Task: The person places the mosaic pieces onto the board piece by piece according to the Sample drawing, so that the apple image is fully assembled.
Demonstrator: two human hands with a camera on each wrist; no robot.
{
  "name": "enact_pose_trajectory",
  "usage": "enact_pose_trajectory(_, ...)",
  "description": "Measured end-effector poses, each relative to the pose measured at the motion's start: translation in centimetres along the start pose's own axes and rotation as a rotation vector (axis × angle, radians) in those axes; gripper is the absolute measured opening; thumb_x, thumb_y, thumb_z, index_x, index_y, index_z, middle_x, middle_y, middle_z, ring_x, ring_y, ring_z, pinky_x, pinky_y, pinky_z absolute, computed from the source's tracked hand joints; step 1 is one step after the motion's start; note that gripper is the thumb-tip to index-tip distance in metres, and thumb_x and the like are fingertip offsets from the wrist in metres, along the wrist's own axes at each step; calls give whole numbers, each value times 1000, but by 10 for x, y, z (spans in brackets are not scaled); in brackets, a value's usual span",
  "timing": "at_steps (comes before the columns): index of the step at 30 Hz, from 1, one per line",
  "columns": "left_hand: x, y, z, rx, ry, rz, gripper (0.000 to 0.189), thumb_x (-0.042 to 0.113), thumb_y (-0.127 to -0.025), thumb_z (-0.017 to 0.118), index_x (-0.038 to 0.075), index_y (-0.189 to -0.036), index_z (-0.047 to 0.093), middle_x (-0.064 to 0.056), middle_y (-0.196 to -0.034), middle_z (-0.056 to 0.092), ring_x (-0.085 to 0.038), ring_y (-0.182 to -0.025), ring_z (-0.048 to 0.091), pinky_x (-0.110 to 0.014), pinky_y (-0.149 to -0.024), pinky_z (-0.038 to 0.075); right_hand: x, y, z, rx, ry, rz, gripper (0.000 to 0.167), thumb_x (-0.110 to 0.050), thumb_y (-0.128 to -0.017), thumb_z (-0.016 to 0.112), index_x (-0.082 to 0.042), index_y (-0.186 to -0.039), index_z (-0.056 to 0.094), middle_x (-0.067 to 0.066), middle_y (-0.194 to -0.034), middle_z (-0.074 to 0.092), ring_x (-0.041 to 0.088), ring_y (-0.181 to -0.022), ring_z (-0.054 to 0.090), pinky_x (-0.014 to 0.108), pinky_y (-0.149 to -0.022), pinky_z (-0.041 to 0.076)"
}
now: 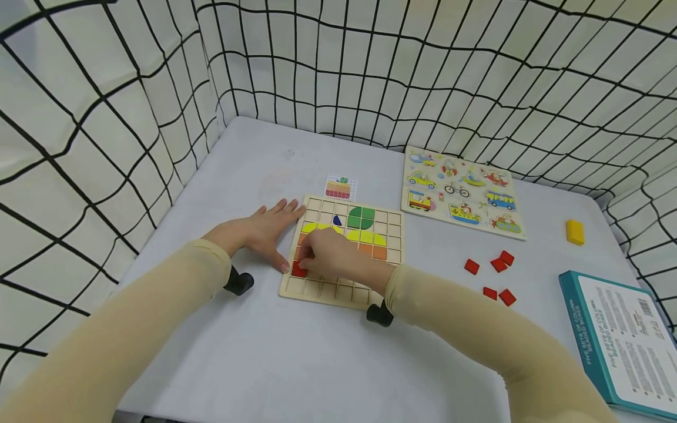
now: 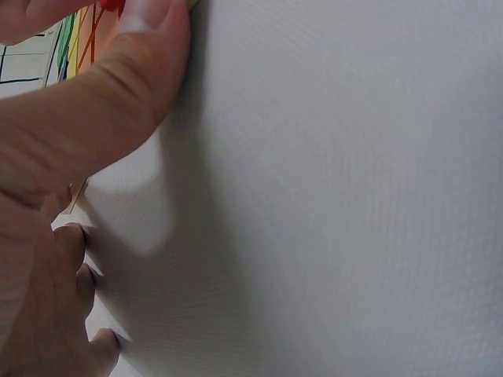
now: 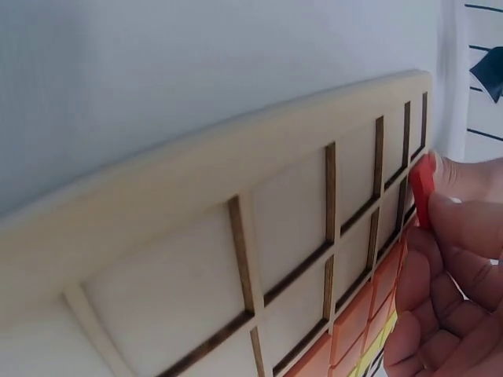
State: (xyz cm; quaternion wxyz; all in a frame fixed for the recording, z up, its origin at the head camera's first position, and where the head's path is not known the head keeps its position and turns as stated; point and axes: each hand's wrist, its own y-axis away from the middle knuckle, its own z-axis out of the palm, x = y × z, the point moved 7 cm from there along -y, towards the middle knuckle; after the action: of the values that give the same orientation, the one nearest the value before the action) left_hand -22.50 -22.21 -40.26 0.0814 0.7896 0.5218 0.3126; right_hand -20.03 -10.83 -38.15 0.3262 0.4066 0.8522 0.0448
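Observation:
In the head view a wooden grid board [image 1: 324,291] lies on the white table. My right hand [image 1: 338,254] reaches over it and pinches a red square tile [image 3: 423,190] between thumb and finger, at the grid's left column. Green quarter-round tiles [image 1: 361,218], a dark blue piece [image 1: 337,220], yellow tiles [image 1: 366,236] and orange tiles [image 1: 379,252] sit in the board's upper cells; my right hand hides some of them. My left hand [image 1: 264,232] lies on the table with fingers spread, its thumb and fingertips right at the board's left edge.
Several loose red tiles [image 1: 472,267] lie right of the board. A small pattern card [image 1: 340,187] lies behind it, with a vehicle picture puzzle [image 1: 464,194] at the back right. Farther right are a yellow block [image 1: 575,232] and a teal-edged box [image 1: 624,341]. Black netting surrounds the table.

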Motion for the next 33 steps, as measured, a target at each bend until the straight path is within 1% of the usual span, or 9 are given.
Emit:
enact_pose_trajectory(8,0,-1,0,5,-3,-7,130,41,-72,92,6,-165,8,-22,-172,0,-45,-159,-5,-71,-123,3,-6,0,2,28,83,-3,8,-16,-97,70,-11,-96,77,-3,-84,72,10,-74,61,17,-66,49)
enact_pose_trajectory(17,0,-1,0,11,-1,-10,130,40,-72,93,6,-165,8,-23,-172,1,-46,-158,-4,-71,-123,4,-8,-1,4,47,146,-36,8,-15,-98,70,-11,-98,77,-3,-86,73,9,-75,61,16,-66,50)
enact_pose_trajectory(19,0,-1,1,8,0,-11,130,40,-72,92,5,-165,8,-23,-172,1,-46,-158,-4,-71,-124,4,-8,0,4,47,145,-43,8,-16,-98,70,-12,-99,76,-3,-87,72,10,-77,61,17,-68,50)
enact_pose_trajectory(23,2,-1,2,5,-3,-10,129,40,-73,92,5,-165,8,-23,-172,1,-46,-158,-4,-70,-124,4,-4,7,-3,64,100,-36,7,-15,-98,69,-12,-97,76,-3,-86,72,11,-80,61,19,-72,51)
enact_pose_trajectory(25,3,0,1,8,-9,-8,130,40,-72,92,4,-165,8,-23,-172,2,-46,-158,-3,-71,-124,5,3,11,-10,79,81,-29,6,-15,-97,70,-12,-95,76,-2,-86,72,12,-79,61,21,-73,52)
enact_pose_trajectory(28,2,0,1,13,-17,-10,131,42,-72,92,4,-165,8,-23,-172,2,-46,-158,-3,-70,-124,5,19,21,-23,108,76,-6,7,-18,-97,72,-12,-97,75,-1,-88,72,13,-80,61,23,-75,53)
enact_pose_trajectory(33,2,-1,1,16,-27,-19,131,43,-72,92,4,-165,8,-22,-172,2,-46,-159,-3,-69,-124,5,62,47,-50,158,82,56,11,-17,-96,73,-9,-103,75,2,-92,72,16,-83,61,27,-76,54)
